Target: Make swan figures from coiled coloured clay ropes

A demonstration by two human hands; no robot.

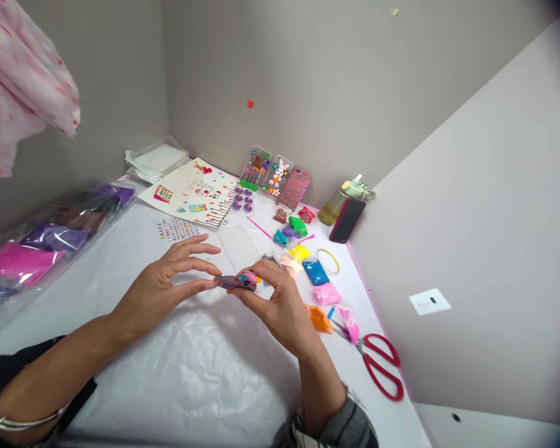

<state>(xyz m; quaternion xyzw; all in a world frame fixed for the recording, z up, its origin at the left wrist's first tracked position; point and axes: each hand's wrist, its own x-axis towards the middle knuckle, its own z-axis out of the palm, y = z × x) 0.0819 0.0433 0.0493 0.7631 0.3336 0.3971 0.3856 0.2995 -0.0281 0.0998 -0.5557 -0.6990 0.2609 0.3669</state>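
Note:
Between my two hands, above the white-covered table, is a small lump of marbled modelling clay (236, 281) in pink, grey and blue, with bits of orange at its edge. My left hand (175, 274) pinches its narrow left end between thumb and forefinger, the other fingers spread. Thumb and fingers of my right hand (277, 298) close on its thicker right end. Just beyond lies a clear phone case (238, 244), partly hidden behind the right hand. Packets of coloured clay, including a yellow one (299, 252) and a blue one (316, 272), lie to the right.
Red-handled scissors (383, 367) lie at the right edge near an orange packet (319, 318). A phone (348, 220) leans on a bottle (331, 208). Decorated cases (276, 177) stand against the wall. A sticker sheet (177, 229) and bagged clay (23, 261) are at left.

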